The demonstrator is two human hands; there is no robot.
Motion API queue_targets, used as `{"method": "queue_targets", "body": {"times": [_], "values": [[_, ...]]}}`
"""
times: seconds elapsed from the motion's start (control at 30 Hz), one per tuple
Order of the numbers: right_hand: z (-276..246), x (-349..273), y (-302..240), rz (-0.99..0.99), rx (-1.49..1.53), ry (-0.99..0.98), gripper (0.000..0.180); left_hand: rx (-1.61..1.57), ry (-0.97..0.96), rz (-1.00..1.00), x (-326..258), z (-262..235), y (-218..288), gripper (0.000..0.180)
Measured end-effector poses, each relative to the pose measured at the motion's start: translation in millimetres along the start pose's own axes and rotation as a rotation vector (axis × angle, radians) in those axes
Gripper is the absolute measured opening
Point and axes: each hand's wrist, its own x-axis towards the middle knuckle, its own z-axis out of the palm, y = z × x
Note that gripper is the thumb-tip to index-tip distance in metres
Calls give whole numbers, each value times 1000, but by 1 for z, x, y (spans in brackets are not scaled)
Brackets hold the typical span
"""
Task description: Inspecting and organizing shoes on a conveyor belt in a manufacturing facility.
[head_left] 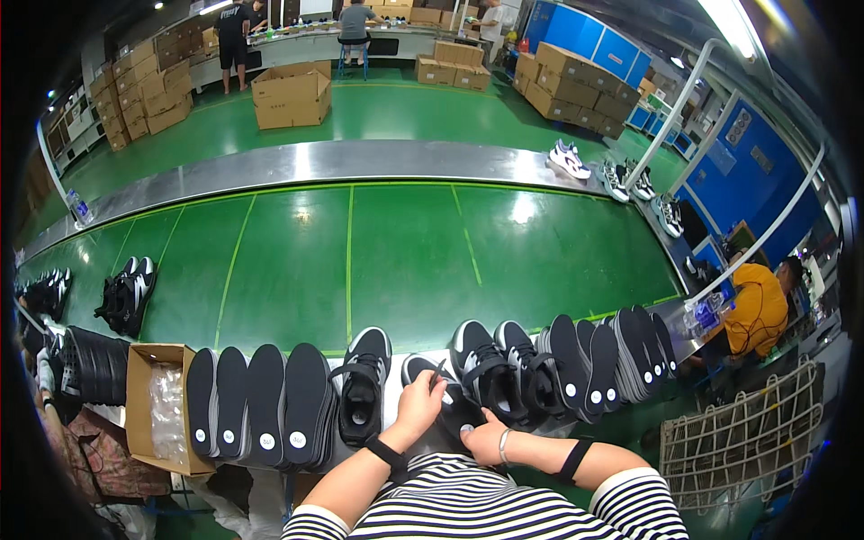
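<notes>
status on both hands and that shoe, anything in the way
Left hand gripping at the front part, right hand at the heel end; dark shoe between them; another shoe crowding close on its right.

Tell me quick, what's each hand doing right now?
Left hand: closed, seemingly pinching a dark strip at the black shoe.
Right hand: partly closed, holding the shoe's near end.

Green belt lies open ahead; insole stacks and black shoes block both sides.
</notes>
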Motion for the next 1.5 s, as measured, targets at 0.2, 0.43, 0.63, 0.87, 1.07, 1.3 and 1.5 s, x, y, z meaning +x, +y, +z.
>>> {"method": "queue_targets", "body": {"times": [0.2, 0.43, 0.63, 0.87, 1.07, 1.3, 1.5], "values": [[0, 9, 9, -3, 31, -117, 53, 5, 30, 27, -1, 2, -2, 19], [2, 13, 6, 36, -69, -128, 59, -24, 66, 83, -2, 0, 1, 26], [4, 8, 2, 119, 212, 3, 36, -44, 128, 197, -31, -51, 18, 28], [-14, 28, -31, 149, 405, 122, 32, 991, 125, 156, -66, -90, 16, 50], [-9, 25, -42, -44, 401, 271, 47, 949, -4, 85, -48, -41, 11, 59], [5, -42, 67, 101, 542, 1275, 22, 1042, 192, 172, 9, -79, 8, 45], [44, -64, 157, 856, 570, 1162, 31, 947, 511, 147, 98, -143, 22, 42]]}}
